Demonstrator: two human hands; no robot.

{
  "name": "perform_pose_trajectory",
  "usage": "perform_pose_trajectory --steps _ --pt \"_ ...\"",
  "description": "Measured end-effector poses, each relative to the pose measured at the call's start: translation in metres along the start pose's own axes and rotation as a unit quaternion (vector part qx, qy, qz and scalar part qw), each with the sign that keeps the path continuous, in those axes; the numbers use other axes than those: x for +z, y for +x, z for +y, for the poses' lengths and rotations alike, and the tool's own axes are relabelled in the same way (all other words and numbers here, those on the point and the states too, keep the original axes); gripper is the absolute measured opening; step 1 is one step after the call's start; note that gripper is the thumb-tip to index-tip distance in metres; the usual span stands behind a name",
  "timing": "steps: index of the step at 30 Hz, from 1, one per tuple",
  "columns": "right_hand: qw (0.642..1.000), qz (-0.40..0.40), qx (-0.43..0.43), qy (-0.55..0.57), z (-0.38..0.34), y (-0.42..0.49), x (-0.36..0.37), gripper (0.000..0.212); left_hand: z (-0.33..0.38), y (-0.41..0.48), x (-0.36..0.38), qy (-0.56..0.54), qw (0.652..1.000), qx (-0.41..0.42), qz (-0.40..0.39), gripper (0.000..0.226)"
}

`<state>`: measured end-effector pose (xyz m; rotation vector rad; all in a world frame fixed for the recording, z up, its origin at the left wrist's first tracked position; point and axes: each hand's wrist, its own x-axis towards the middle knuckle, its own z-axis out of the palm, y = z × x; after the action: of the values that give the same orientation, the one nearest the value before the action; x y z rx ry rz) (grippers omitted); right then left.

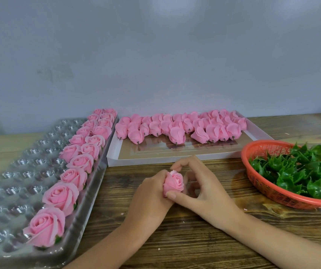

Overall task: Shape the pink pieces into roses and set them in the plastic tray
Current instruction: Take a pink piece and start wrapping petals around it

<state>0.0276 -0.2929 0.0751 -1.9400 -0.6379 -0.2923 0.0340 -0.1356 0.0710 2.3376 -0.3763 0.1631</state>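
Note:
My left hand (150, 193) grips a pink rose (173, 182) from below, low over the wooden table. My right hand (198, 183) curls round the same rose, thumb at its base and forefinger on its top petals. The clear plastic tray (20, 171) lies at the left, and several finished pink roses (72, 171) fill its two right-hand columns. A white flat box (175, 155) at the back holds several unshaped pink pieces (175, 127) with short dark stems.
A red plastic basket (268, 193) full of green leaf calyxes (307, 169) stands at the right. A grey wall rises directly behind the table. Bare wooden tabletop (194, 239) lies between my forearms.

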Motion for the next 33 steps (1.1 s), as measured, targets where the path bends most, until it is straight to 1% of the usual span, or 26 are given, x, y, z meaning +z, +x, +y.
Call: perform_pose_trajectory --steps 4,6,9,11,12,16,19,21,23,26,29,33 --pt "1.0 0.003 -0.019 -0.01 -0.001 0.0002 -0.0009 0.025 -0.0005 -0.0004 0.0008 0.014 1.0 0.007 0.008 0.012" --pt "1.0 0.0 -0.023 -0.002 -0.002 0.0004 -0.0017 0.017 0.0002 -0.0002 0.0009 0.009 1.0 0.009 0.007 0.011" --pt "0.999 -0.011 -0.036 0.012 -0.0031 0.0005 -0.0025 0.011 0.0018 -0.0002 -0.0001 0.002 1.0 0.003 0.001 0.019" --pt "0.999 -0.019 -0.045 0.023 -0.0032 0.0012 -0.0028 0.009 0.0015 -0.0001 -0.0009 -0.018 1.0 -0.001 0.005 0.012" --pt "0.998 -0.023 -0.05 0.027 -0.0031 0.0016 -0.003 0.009 0.0017 -0.0001 -0.0014 -0.028 1.0 -0.002 0.005 0.01" --pt "0.996 -0.046 -0.066 0.04 -0.001 0.0028 -0.004 0.006 0.0035 -0.0005 -0.0038 -0.058 0.998 0.006 -0.001 0.016" --pt "0.996 -0.042 -0.058 0.043 -0.0005 0.0025 -0.0042 0.008 0.0041 -0.0007 -0.0041 -0.057 0.998 0.002 -0.005 0.014" --pt "0.998 -0.026 -0.04 0.05 -0.0004 0.002 -0.0031 0.014 0.0035 -0.001 -0.0034 -0.046 0.999 0.001 0.006 0.01" --pt "0.998 -0.015 -0.017 0.056 -0.0002 0.0011 -0.0018 0.021 0.0032 -0.0022 -0.0026 -0.021 1.0 0.01 0.018 0.012" --pt "0.999 -0.014 -0.014 0.026 -0.0014 0.0002 -0.0009 0.024 0.0032 -0.0043 -0.0023 0.039 0.998 0.032 0.025 0.015" --pt "1.0 -0.018 -0.012 0.013 -0.0042 0.0001 -0.0013 0.021 0.0049 -0.0053 -0.0024 0.072 0.996 0.051 0.021 0.02" --pt "1.0 -0.015 -0.001 0.005 -0.0036 0.0007 -0.002 0.011 0.0046 -0.0052 -0.0011 0.066 0.996 0.046 0.026 0.02"
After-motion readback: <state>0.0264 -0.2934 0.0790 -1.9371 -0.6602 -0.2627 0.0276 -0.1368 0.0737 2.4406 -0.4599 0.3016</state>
